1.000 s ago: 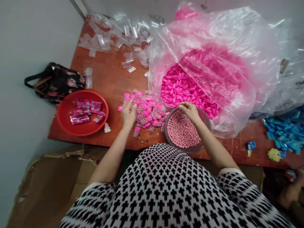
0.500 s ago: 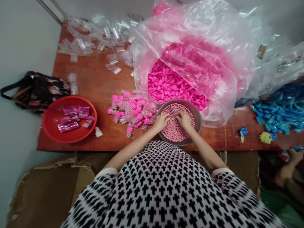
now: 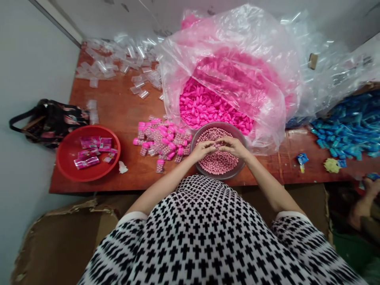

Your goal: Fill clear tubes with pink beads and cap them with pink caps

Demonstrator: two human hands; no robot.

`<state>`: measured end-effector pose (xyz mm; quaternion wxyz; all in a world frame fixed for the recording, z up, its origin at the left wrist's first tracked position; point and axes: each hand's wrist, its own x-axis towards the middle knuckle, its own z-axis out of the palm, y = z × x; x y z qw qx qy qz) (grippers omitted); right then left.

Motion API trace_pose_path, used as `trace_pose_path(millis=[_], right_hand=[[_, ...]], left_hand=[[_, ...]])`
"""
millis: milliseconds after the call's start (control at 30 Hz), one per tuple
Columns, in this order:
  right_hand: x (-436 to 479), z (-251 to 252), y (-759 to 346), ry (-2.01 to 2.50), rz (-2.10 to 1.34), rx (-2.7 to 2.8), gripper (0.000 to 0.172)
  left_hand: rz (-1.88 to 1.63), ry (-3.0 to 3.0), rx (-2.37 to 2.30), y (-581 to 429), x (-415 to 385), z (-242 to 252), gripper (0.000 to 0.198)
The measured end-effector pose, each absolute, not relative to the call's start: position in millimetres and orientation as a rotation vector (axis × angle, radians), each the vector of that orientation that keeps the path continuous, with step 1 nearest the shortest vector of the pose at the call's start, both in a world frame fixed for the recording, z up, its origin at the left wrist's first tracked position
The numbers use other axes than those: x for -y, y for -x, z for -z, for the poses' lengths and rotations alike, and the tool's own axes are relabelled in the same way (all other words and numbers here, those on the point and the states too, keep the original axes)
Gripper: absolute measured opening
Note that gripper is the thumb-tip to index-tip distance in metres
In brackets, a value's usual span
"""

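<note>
A grey bowl (image 3: 242, 162) full of small pink beads (image 3: 218, 164) stands at the table's front edge, right before me. Over the beads, my left hand (image 3: 202, 151) and my right hand (image 3: 234, 148) meet at the fingertips. The fingers of both are bent and closed around something small, perhaps see-through, with pink showing at it; its kind is hidden. Left of the bowl lies a heap of small clear containers (image 3: 166, 138), filled with pink beads and topped with bright pink caps. Behind the bowl, loose bright pink caps (image 3: 204, 107) spill from a large clear plastic bag (image 3: 267, 130).
A red basin (image 3: 67, 172) with several pink packets stands at left, beside a dark flowered bag (image 3: 53, 118). Clear empty containers (image 3: 101, 63) lie at the back left. Blue pieces (image 3: 350, 130) are heaped at right. Another person's hand (image 3: 372, 188) shows at the right edge.
My hands have come closer together until their fingertips meet above the beads. My right hand has lifted and turned inward. The whole view has shifted slightly.
</note>
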<state>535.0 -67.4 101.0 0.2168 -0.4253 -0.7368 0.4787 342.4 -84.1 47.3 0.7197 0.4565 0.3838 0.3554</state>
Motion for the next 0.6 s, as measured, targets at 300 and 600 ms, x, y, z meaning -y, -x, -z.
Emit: trace_pose_path(millis=[300, 600], right_hand=[[79.4, -108.6, -536.8, 1.254, -1.493, 1.963, 0.027], [55.8, -84.3, -564.0, 1.719, -1.059, 2.112, 0.032]], left_hand=[[-0.755, -0.984, -0.855, -335.5, 84.2, -62.7, 0.037], [-0.825, -0.993, -1.035, -318.8, 89.0, -53.9, 0.042]])
